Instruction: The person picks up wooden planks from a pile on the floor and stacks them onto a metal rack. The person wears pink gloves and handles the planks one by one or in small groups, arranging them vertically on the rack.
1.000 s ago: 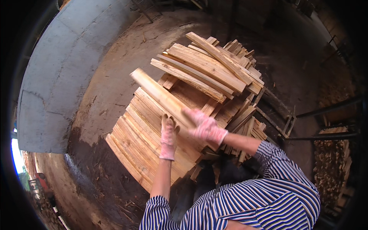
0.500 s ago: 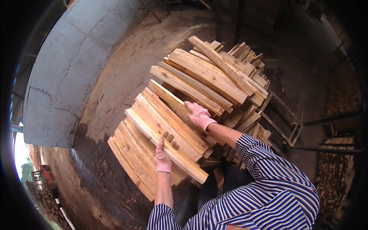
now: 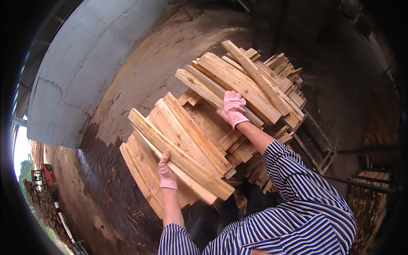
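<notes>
My left hand (image 3: pixel 167 172), in a pink knit glove, is closed around two long wooden boards (image 3: pixel 185 162) that lie face to face and slant across the near stack. Its thumb shows at their near side; the other fingers are hidden beneath. My right hand (image 3: pixel 233 109), gloved the same way, has its fingers curled over the edge of a narrow board (image 3: pixel 199 84) on the farther part of the pile. Under the left hand lies a row of side-by-side boards (image 3: pixel 170 125). Between the two groups a lower layer of boards (image 3: pixel 208 123) is exposed.
More boards (image 3: pixel 240 80) and many stacked board ends (image 3: pixel 284 70) lie at the far right of the pile. A metal frame (image 3: pixel 316 140) stands beside it. A grey concrete wall (image 3: pixel 97 51) curves along the left. A red vehicle (image 3: pixel 46 172) is outside at the far left.
My right hand has left its earlier board and moved farther away onto another one. That earlier board is now with the one in my left hand, which has shifted slightly left.
</notes>
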`<action>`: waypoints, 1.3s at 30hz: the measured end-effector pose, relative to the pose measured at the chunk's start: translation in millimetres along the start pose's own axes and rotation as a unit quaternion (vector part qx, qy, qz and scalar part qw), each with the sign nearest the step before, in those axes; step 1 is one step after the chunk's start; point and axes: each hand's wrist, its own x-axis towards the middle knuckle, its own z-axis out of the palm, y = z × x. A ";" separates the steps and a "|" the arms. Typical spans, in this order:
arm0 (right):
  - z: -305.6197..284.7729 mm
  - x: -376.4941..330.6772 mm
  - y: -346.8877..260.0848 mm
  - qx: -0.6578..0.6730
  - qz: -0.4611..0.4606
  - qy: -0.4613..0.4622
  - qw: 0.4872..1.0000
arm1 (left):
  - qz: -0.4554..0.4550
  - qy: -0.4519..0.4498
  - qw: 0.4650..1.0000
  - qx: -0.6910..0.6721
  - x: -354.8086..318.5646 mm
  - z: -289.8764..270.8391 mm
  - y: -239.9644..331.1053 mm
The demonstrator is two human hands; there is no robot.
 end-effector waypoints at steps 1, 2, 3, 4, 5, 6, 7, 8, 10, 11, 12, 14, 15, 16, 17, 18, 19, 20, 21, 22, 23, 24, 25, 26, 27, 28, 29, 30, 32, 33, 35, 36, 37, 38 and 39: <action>2.5 0.3 11.4 -0.015 -0.020 -0.001 1.000 | -0.045 0.032 0.998 0.040 -15.8 20.9 18.4; 1.7 -4.8 7.7 -0.022 -0.051 0.000 0.998 | -0.079 0.071 0.991 0.082 -23.7 20.2 36.9; 0.6 -13.3 -2.8 -0.015 -0.104 0.014 0.994 | -0.086 0.109 0.981 0.137 -25.7 -2.8 53.1; -1.6 -23.7 -10.9 -0.010 -0.155 0.030 0.987 | -0.093 0.144 0.967 0.189 -26.9 -35.8 69.1; -20.8 -41.5 -43.4 0.031 -0.223 -0.036 0.974 | -0.057 0.183 0.938 0.289 -33.4 -100.8 94.7; -24.8 -52.5 -60.3 0.083 -0.273 -0.007 0.958 | -0.026 0.210 0.898 0.386 -38.9 -140.3 113.3; -19.0 -46.6 -45.5 0.083 -0.228 -0.032 0.970 | 0.017 0.256 0.827 0.501 -24.4 -100.4 103.1; -17.5 -41.7 -41.9 0.099 -0.194 -0.054 0.975 | 0.051 0.281 0.800 0.527 -17.1 -71.6 100.7; -11.0 -25.1 -36.0 0.125 -0.070 -0.072 0.987 | 0.120 0.344 0.733 0.574 -11.0 -24.3 101.2; -12.0 -15.0 -21.2 0.118 -0.059 -0.082 0.988 | 0.165 0.302 0.784 0.516 -8.1 27.1 87.2; -13.8 -10.8 -15.5 0.118 -0.057 -0.097 0.987 | 0.213 0.252 0.825 0.458 -8.0 56.1 73.6; -29.4 -3.5 -17.0 0.136 -0.069 -0.142 0.978 | 0.225 0.121 0.922 0.290 5.8 74.2 50.0; -39.3 -2.3 -20.1 0.161 -0.081 -0.160 0.971 | 0.187 0.040 0.965 0.180 18.0 70.2 36.1; -37.7 2.3 -6.3 0.174 -0.073 -0.176 0.966 | 0.096 0.021 0.985 0.144 18.6 102.1 20.1; -32.1 8.4 8.6 0.185 -0.064 -0.138 0.971 | 0.017 -0.056 0.992 0.108 22.1 132.7 8.3; -39.2 1.5 -4.4 0.201 -0.070 -0.150 0.965 | -0.037 -0.086 0.996 0.008 34.1 126.2 -2.5; -48.4 -16.9 -25.5 0.219 -0.082 -0.171 0.957 | -0.094 -0.094 0.987 -0.089 45.2 107.9 -12.5; -63.9 -31.4 -23.8 0.225 -0.072 -0.177 0.955 | -0.099 -0.145 0.975 -0.136 55.0 112.3 -17.7; -73.8 -50.8 -24.8 0.257 -0.080 -0.182 0.946 | -0.104 -0.193 0.959 -0.182 61.9 115.3 -22.8; -58.6 -64.0 -26.5 0.296 -0.135 -0.194 0.926 | -0.107 -0.236 0.939 -0.227 66.6 115.1 -26.6; -54.5 -87.1 -22.7 0.323 -0.184 -0.188 0.909 | -0.117 -0.282 0.912 -0.275 71.0 120.3 -37.6; -53.5 -98.8 -17.8 0.350 -0.231 -0.178 0.890 | -0.105 -0.278 0.908 -0.296 70.2 128.8 -43.4; -49.2 -91.0 -13.2 0.326 -0.225 -0.216 0.892 | -0.094 -0.272 0.904 -0.317 67.6 134.1 -48.5; -46.2 -77.7 -5.2 0.305 -0.218 -0.252 0.892 | -0.060 -0.216 0.924 -0.309 56.7 131.9 -48.7; -53.9 -77.1 -29.5 0.287 -0.204 -0.215 0.911 | -0.031 -0.189 0.945 -0.264 58.2 55.8 -37.5; -51.1 -57.5 -18.9 0.249 -0.146 -0.169 0.942 | -0.038 -0.217 0.945 -0.242 48.1 65.1 -43.1; -44.8 -30.4 -19.1 0.159 -0.132 -0.142 0.968 | -0.067 -0.223 0.938 -0.258 43.5 60.6 -41.4; -18.7 -16.7 -11.0 0.125 -0.136 -0.041 0.982 | -0.096 -0.233 0.928 -0.274 43.2 58.8 -36.7; -16.1 0.9 -7.1 0.182 -0.068 -0.238 0.952 | -0.100 -0.200 0.945 -0.239 41.6 46.3 -35.0; -6.7 -0.1 -8.5 0.180 -0.083 -0.234 0.952 | -0.100 -0.181 0.953 -0.223 40.6 37.5 -34.5; 3.2 -7.8 -19.7 0.133 -0.096 -0.229 0.960 | -0.114 -0.155 0.958 -0.213 43.4 26.4 -30.2; 5.7 -14.4 -24.7 0.097 -0.109 -0.203 0.968 | -0.125 -0.145 0.959 -0.209 45.7 25.5 -30.4; 6.5 -22.0 -21.4 0.107 -0.087 -0.217 0.966 | -0.115 -0.140 0.966 -0.185 47.2 27.4 -34.5; 4.1 -32.6 -26.8 0.121 -0.073 -0.234 0.962 | -0.109 -0.143 0.965 -0.189 47.4 18.4 -34.5; 9.9 -44.4 -25.3 0.098 -0.081 -0.192 0.973 | -0.104 -0.153 0.964 -0.192 49.3 13.9 -34.2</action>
